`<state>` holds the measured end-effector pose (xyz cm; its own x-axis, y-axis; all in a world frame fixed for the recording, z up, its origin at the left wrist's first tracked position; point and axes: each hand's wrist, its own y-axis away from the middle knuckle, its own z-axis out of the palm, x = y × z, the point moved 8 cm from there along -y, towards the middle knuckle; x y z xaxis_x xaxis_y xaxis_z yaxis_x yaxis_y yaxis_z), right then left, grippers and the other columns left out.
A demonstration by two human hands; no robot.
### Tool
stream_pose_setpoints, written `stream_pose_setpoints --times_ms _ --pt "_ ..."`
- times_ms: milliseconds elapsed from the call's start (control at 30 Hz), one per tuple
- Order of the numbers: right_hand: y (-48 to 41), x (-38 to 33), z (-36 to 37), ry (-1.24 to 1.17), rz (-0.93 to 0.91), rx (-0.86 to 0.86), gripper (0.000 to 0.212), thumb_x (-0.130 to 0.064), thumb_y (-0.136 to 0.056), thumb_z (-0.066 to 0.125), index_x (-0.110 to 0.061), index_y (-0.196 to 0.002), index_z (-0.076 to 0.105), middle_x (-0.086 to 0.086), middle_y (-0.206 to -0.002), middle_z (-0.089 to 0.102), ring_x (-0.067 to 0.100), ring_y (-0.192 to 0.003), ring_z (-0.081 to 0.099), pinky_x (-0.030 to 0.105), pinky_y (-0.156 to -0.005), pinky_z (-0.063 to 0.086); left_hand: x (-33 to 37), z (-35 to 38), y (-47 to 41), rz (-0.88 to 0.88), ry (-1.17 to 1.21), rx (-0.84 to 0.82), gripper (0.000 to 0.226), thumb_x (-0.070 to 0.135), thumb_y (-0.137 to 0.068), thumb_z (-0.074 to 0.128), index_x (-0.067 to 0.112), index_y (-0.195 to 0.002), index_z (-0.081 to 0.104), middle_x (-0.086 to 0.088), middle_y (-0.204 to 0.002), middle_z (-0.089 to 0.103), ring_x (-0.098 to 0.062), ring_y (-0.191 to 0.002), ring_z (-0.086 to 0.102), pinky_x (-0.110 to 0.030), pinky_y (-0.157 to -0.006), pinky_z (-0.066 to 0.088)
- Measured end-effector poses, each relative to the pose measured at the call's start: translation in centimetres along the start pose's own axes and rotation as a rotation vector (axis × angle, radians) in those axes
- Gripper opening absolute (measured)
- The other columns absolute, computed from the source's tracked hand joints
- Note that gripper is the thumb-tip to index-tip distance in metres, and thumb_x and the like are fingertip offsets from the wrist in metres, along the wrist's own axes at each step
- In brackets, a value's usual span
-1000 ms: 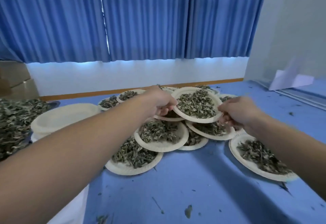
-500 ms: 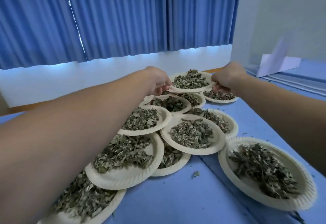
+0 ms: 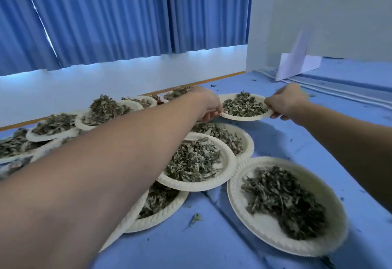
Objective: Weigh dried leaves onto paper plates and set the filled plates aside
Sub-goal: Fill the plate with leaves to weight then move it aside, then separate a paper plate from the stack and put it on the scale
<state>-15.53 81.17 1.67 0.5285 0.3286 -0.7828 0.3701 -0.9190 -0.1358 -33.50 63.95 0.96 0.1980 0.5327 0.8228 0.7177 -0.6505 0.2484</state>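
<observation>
1. Filled plate [image 3: 241,118] sits just beyond the plate cluster [image 3: 224,175]; touching table [image 3: 212,247] or not, cannot tell.
2. Left hand [image 3: 209,105] and right hand [image 3: 286,102] pinch opposite rim edges, each grip closed on it.
3. Likely light, floppy; leaves [image 3: 244,105] loose. Keep level.

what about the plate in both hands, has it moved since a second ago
Yes. The held plate has gone outward, from over the middle of the pile of plates to its far end.

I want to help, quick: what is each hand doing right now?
Left hand: pinching the left rim of the far plate.
Right hand: pinching that plate's right rim.
</observation>
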Motion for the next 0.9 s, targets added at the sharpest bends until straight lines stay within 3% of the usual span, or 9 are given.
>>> stream_pose_setpoints --times_ms 100,167,267,433,500,567,667,833,900 --pt "0.3 2.4 -2.7 -0.009 -0.044 0.121 0.008 -0.018 -0.08 0.066 -0.013 -0.081 0.073 0.008 -0.064 0.072 0.025 -0.072 0.072 0.038 -0.068 0.062 0.8 2.9 -0.2 0.043 0.029 0.023 0.032 -0.011 -0.086 0.068 0.005 -0.07 0.045 -0.016 -0.085 0.07 -0.02 -0.069 0.053 -0.024 -0.051 0.035" --pt "0.4 4.2 -3.7 -0.005 -0.047 0.139 0.005 -0.018 -0.08 0.068 -0.015 -0.079 0.072 0.006 -0.066 0.07 0.027 -0.078 0.069 0.039 -0.077 0.06 1.1 4.9 0.0 0.055 0.009 -0.002 0.034 -0.01 -0.087 0.066 0.004 -0.069 0.041 -0.015 -0.075 0.064 -0.02 -0.069 0.051 -0.025 -0.052 0.036" --pt "0.5 6.2 -4.9 0.054 -0.06 0.168 0.004 -0.018 -0.08 0.068 -0.017 -0.079 0.071 0.006 -0.076 0.069 0.028 -0.083 0.065 0.031 -0.075 0.05 1.7 6.8 0.8 0.093 -0.084 -0.04 0.028 -0.005 -0.087 0.069 -0.002 -0.071 0.047 -0.016 -0.078 0.063 -0.023 -0.073 0.056 -0.03 -0.064 0.044" --pt "0.9 7.1 -5.1 0.195 -0.041 0.115 0.011 -0.021 -0.082 0.066 -0.015 -0.084 0.075 0.01 -0.081 0.071 0.031 -0.083 0.065 0.034 -0.074 0.052 2.4 6.5 2.2 0.155 -0.187 -0.016 0.027 0.007 -0.09 0.069 0.001 -0.075 0.048 -0.017 -0.088 0.068 -0.026 -0.076 0.061 -0.039 -0.08 0.057" --pt "1.2 7.0 -4.9 0.261 -0.016 0.093 0.014 -0.02 -0.085 0.065 -0.01 -0.086 0.074 0.015 -0.089 0.071 0.035 -0.085 0.065 0.038 -0.074 0.056 2.3 5.7 2.4 0.179 -0.136 0.006 0.029 0.007 -0.094 0.064 0.005 -0.076 0.041 -0.02 -0.09 0.067 -0.026 -0.072 0.058 -0.037 -0.07 0.054" --pt "1.6 6.4 -5.0 0.299 -0.001 0.096 0.017 -0.017 -0.088 0.062 -0.004 -0.092 0.073 0.018 -0.094 0.071 0.038 -0.09 0.066 0.042 -0.08 0.058 2.5 4.5 3.2 0.224 -0.102 0.024 0.015 0.005 -0.093 0.061 0.0 -0.086 0.049 -0.019 -0.092 0.065 -0.026 -0.069 0.057 -0.036 -0.065 0.054" --pt "3.1 3.4 -4.8 0.31 -0.089 0.11 0.016 -0.012 -0.09 0.058 -0.005 -0.093 0.072 0.018 -0.094 0.071 0.038 -0.09 0.065 0.042 -0.08 0.055 2.5 1.7 4.9 0.32 -0.194 0.077 0.019 0.01 -0.094 0.062 -0.004 -0.106 0.067 -0.014 -0.103 0.067 -0.029 -0.084 0.068 -0.041 -0.081 0.06" --pt "8.8 -7.9 -0.6 0.269 -0.423 0.007 0.026 -0.015 -0.096 0.049 -0.016 -0.076 0.065 0.012 -0.079 0.065 0.036 -0.08 0.061 0.043 -0.074 0.057 0.7 -4.0 9.5 0.465 -0.363 0.099 0.015 0.01 -0.095 0.063 0.002 -0.1 0.075 -0.006 -0.129 0.067 -0.022 -0.085 0.063 -0.029 -0.067 0.048" --pt "12.5 -13.1 2.3 0.243 -0.557 -0.057 0.03 -0.015 -0.095 0.049 -0.017 -0.067 0.058 0.009 -0.069 0.061 0.034 -0.074 0.059 0.039 -0.066 0.052 -0.3 -6.6 12.1 0.511 -0.452 0.131 0.015 0.017 -0.092 0.068 0.011 -0.103 0.076 -0.003 -0.117 0.072 -0.019 -0.094 0.065 -0.03 -0.081 0.054"
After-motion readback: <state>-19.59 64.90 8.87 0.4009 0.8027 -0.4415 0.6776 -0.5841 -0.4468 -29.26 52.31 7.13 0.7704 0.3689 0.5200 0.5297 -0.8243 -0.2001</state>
